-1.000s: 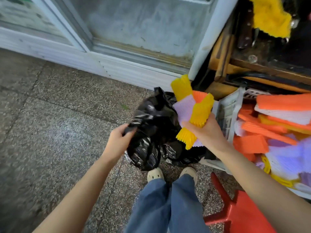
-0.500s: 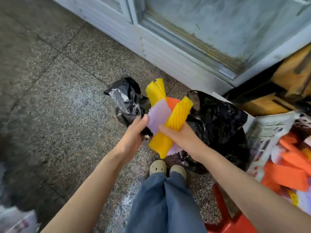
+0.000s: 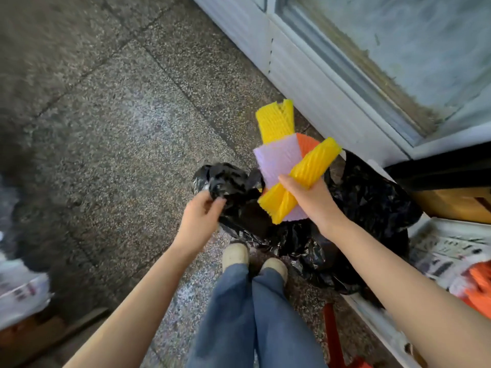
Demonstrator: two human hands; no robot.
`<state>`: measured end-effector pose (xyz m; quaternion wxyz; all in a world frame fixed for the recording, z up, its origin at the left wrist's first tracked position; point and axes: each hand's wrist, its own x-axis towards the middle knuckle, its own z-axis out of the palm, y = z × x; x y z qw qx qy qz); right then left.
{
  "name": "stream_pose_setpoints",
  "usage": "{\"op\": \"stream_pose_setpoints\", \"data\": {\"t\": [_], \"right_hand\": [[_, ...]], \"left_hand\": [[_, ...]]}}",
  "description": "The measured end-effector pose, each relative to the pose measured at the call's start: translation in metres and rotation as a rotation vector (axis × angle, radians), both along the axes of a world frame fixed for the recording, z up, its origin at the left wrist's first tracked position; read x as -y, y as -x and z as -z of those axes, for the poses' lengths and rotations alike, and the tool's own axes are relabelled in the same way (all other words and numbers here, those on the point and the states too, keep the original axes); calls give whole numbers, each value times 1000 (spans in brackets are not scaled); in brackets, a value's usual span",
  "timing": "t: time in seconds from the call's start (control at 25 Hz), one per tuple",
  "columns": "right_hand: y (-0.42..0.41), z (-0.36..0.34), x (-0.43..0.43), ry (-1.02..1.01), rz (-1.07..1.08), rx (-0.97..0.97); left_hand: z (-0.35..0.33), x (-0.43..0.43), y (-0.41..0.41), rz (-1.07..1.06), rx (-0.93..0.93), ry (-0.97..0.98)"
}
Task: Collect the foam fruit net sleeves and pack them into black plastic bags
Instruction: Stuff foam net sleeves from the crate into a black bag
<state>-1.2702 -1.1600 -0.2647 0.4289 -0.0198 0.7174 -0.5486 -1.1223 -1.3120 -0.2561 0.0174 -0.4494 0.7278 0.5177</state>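
The right hand is gripping a bunch of foam net sleeves a little right of the middle of the view. Its fingers are curling behind the lower part of the bunch and the thumb is lying across the front. In the bunch, one yellow sleeve is pointing to 12 o'clock, a second yellow sleeve is leaning toward 2 o'clock, a lilac sleeve is lying between them, and an orange sleeve is showing only a corner behind. The bunch is being held in the air, not yet inside anything, and from the camera it is covering part of the black plastic bag. This bag is sitting on the speckled stone floor at 3 to 5 o'clock from the right hand, close to the white door frame. The left hand, at 8 o'clock from the bunch, is pinching a crumpled fold of black plastic between its curled fingers and thumb. I cannot tell if this fold is belonging to the same bag or to another one. At 6 o'clock the person's blue trousers and pale shoes are showing, with the shoes almost touching the bag. At 4 o'clock, at the picture's edge, more orange sleeves are lying on newspaper.
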Motion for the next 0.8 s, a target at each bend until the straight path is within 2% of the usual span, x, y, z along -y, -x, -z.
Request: {"op": "stream_pose_setpoints", "data": {"t": [0.12,0.24,0.36,0.4,0.44,0.52,0.6,0.64,0.72,0.8], "right_hand": [[0,26,-21,-124,-17,-168],[-17,54,-31,-153,-27,-81],[-36,76,-18,-152,-154,-3],[-41,82,-11,-148,-185,-12],[-46,89,-4,-138,-201,-25],[-52,102,9,-151,-218,-44],[-57,118,17,-194,-242,-62],[-61,131,17,-212,-247,-57],[-68,153,17,-248,-255,-44],[-79,177,15,-291,-249,-23]], "left_hand": [[16,5,-7,-380,-86,-292],[29,4,-12,-549,-197,-434],[51,1,-25,-632,-288,-495],[66,1,-34,-622,-232,-462],[82,3,-44,-554,-101,-378],[118,6,-71,-256,287,-182],[149,9,-102,20,612,-146],[161,11,-114,88,697,-171],[180,15,-125,125,695,-101],[196,18,-123,180,567,72]]}}
